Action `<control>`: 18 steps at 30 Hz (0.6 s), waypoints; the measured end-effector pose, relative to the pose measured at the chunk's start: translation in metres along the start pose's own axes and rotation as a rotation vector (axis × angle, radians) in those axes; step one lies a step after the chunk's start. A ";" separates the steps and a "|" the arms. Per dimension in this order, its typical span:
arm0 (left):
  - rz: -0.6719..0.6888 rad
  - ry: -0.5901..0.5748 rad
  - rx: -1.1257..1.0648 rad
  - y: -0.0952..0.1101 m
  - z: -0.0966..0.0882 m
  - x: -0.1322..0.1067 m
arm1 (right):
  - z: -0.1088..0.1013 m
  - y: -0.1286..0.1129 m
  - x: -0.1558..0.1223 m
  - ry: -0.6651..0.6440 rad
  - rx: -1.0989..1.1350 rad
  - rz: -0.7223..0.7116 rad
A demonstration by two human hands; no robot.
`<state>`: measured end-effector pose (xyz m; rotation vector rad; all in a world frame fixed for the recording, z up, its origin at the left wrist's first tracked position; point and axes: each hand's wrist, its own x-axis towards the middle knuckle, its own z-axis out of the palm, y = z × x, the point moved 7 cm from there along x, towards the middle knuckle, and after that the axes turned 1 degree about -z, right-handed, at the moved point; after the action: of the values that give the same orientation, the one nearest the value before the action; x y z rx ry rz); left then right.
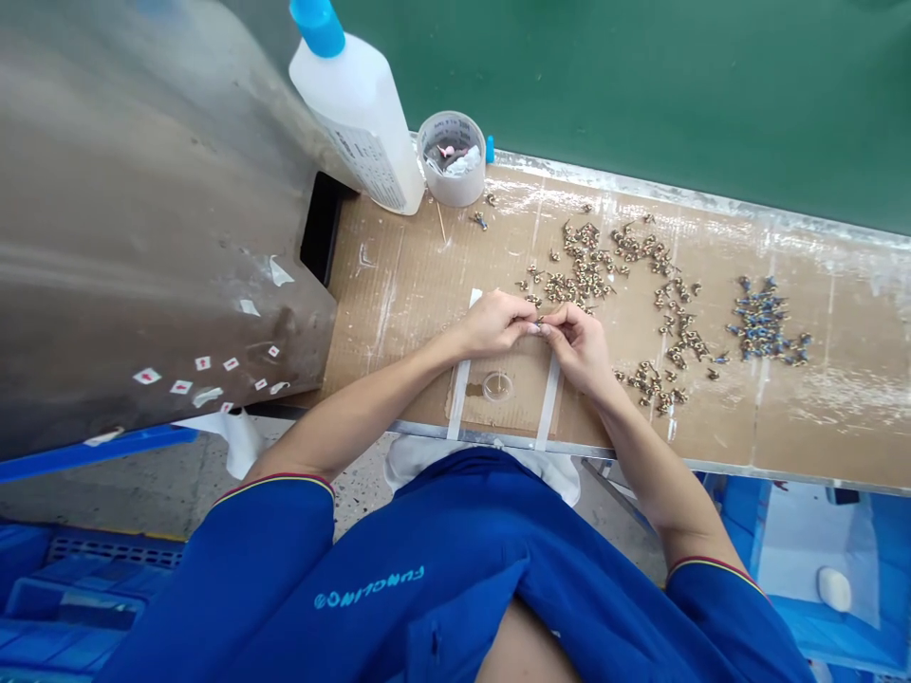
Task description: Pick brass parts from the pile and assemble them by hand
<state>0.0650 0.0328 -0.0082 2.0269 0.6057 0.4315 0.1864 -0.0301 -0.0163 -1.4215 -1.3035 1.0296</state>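
My left hand (pixel 491 324) and my right hand (pixel 575 346) meet above the cardboard-covered bench (pixel 419 285), their fingertips pinching a tiny brass part (pixel 539 324) between them. Its exact shape is hidden by my fingers. Just beyond my right hand lies a loose heap of small brass parts (pixel 584 266), with more scattered to the right (pixel 676 332). Farther right sits a cluster of similar parts with blue tops (pixel 763 324). A small clear round dish (pixel 497 385) rests below my hands, between two strips of white tape (pixel 459 379).
A white plastic bottle with a blue cap (pixel 356 104) and a round tub holding scraps (pixel 451 158) stand at the back left. A curved grey metal sheet (pixel 142 209) rises to the left, a green wall (pixel 641 85) runs behind, and blue crates (pixel 71 588) sit below.
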 end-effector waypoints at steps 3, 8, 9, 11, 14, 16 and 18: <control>-0.004 0.014 -0.049 0.001 -0.004 0.000 | -0.001 0.004 0.001 0.032 0.062 0.048; -0.016 0.047 -0.071 0.003 -0.008 -0.001 | -0.003 0.010 0.001 0.067 0.157 0.126; -0.016 0.050 -0.074 0.003 -0.009 -0.001 | -0.004 0.010 0.001 0.080 0.165 0.129; -0.013 0.053 -0.075 0.003 -0.009 -0.001 | -0.004 0.011 0.001 0.102 0.168 0.129; 0.004 0.058 -0.054 0.002 -0.009 0.000 | -0.004 0.011 0.000 0.116 0.156 0.133; 0.017 0.068 -0.039 0.002 -0.009 0.000 | -0.004 0.011 0.000 0.112 0.157 0.139; 0.022 0.077 -0.036 0.003 -0.010 0.000 | -0.004 0.011 0.001 0.104 0.167 0.142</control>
<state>0.0606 0.0385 -0.0010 1.9915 0.6182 0.5323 0.1930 -0.0298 -0.0259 -1.4357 -1.0290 1.1157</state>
